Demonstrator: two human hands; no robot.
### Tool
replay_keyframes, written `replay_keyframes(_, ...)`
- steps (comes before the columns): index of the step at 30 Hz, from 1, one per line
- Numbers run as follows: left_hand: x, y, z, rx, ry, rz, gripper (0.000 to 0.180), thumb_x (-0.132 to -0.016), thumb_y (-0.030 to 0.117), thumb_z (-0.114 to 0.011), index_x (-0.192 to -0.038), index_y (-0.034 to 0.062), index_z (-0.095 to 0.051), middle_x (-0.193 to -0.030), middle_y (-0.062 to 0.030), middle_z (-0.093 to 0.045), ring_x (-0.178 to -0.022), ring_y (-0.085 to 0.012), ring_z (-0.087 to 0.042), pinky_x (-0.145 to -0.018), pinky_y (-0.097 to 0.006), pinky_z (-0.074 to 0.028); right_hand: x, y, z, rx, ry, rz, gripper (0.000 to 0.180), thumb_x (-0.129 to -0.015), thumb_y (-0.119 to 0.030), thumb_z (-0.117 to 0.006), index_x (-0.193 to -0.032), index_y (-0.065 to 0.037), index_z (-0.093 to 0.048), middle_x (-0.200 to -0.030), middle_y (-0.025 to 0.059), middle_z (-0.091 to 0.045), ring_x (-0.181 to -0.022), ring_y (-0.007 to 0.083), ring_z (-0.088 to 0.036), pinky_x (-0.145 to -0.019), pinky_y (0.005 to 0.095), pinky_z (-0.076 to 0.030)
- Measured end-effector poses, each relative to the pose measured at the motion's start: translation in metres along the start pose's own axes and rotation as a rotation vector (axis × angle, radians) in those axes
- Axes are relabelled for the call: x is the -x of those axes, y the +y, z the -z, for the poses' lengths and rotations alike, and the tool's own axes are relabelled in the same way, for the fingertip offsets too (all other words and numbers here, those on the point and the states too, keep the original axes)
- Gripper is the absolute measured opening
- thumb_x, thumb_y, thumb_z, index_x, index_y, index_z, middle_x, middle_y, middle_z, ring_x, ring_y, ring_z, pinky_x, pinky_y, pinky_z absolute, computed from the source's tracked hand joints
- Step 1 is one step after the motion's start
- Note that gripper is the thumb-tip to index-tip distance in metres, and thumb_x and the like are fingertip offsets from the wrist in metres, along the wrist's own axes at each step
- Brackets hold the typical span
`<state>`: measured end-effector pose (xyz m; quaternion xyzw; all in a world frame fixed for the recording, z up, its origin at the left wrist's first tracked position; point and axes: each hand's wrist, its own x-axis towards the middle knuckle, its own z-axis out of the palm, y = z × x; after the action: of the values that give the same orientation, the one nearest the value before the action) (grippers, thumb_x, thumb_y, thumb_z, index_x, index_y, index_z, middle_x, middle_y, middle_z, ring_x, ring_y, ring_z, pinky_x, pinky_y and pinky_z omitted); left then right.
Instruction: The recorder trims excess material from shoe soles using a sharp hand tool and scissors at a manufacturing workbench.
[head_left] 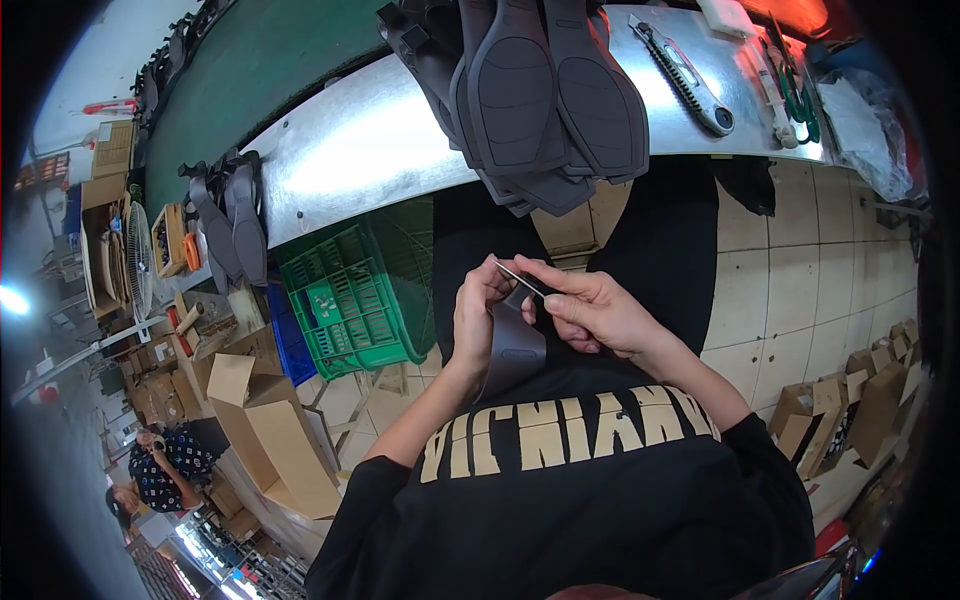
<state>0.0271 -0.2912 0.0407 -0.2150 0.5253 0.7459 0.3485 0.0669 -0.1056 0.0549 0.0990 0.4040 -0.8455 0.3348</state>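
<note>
Over my lap, my left hand (474, 312) is closed on a dark grey sandal (518, 347), whose sole hangs down toward my shirt. My right hand (602, 312) pinches a slim tool (516, 277) with a thin silver metal end and a dark handle. The metal end points to the left and meets the fingertips of my left hand. Fingers cover part of the sandal, so I cannot tell exactly where the tool touches it. Ahead on the metal bench edge lies a pile of dark grey sandals (510, 92).
On the metal bench (370, 135) a utility knife (685, 75) and green-handled scissors (800, 98) lie to the right. More sandals (240, 222) overhang its left end. A green crate (335, 305) and an open cardboard box (285, 440) stand left. Another person (165, 465) is farther back.
</note>
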Motion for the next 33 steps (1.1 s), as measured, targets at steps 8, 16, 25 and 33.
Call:
replay_keyframes(8,-0.007,-0.012,0.005,0.242,-0.123,0.133,0.047,-0.100,0.041,-0.039,-0.113,0.0009,-0.060,-0.068,-0.0055,-0.053,-0.059,-0.0171,-0.051,-0.062,-0.029,-0.044,-0.002,0.007,0.009,-0.007,-0.036,-0.042,0.055,-0.101,-0.005,-0.045,-0.152,-0.018,-0.032,-0.092,0.0008,-0.060,-0.055,0.0025,-0.038,-0.046,0.0158,-0.036)
replay_keyframes(16,-0.007,-0.005,0.007,0.365,-0.045,0.237,0.042,-0.100,0.039,-0.041,-0.113,0.0032,-0.059,-0.066,-0.0052,-0.054,-0.054,-0.0165,-0.052,-0.053,-0.029,-0.045,-0.003,0.008,-0.001,0.128,-0.011,-0.081,0.059,-0.100,-0.006,-0.044,-0.154,-0.025,-0.028,-0.085,-0.0026,-0.058,-0.057,0.0012,-0.039,-0.050,0.0161,-0.037)
replay_keyframes(25,0.003,-0.014,0.005,0.358,0.070,0.167,0.032,-0.099,0.035,-0.041,-0.095,0.0074,-0.057,-0.067,-0.0050,-0.057,-0.056,-0.0151,-0.055,-0.056,-0.030,-0.046,-0.005,0.019,0.000,0.100,-0.012,0.015,0.051,-0.101,-0.004,-0.043,-0.150,-0.017,-0.036,-0.093,-0.0016,-0.062,-0.057,0.0015,-0.037,-0.050,0.0156,-0.036)
replay_keyframes(33,0.003,-0.024,0.010,0.259,-0.029,0.058,0.036,-0.099,0.038,-0.038,-0.090,0.0079,-0.057,-0.064,-0.0050,-0.058,-0.058,-0.0178,-0.055,-0.060,-0.032,-0.046,-0.003,0.018,-0.002,0.104,0.000,0.030,0.049,-0.101,-0.004,-0.044,-0.148,-0.016,-0.040,-0.091,-0.0008,-0.062,-0.057,0.0015,-0.037,-0.049,0.0156,-0.035)
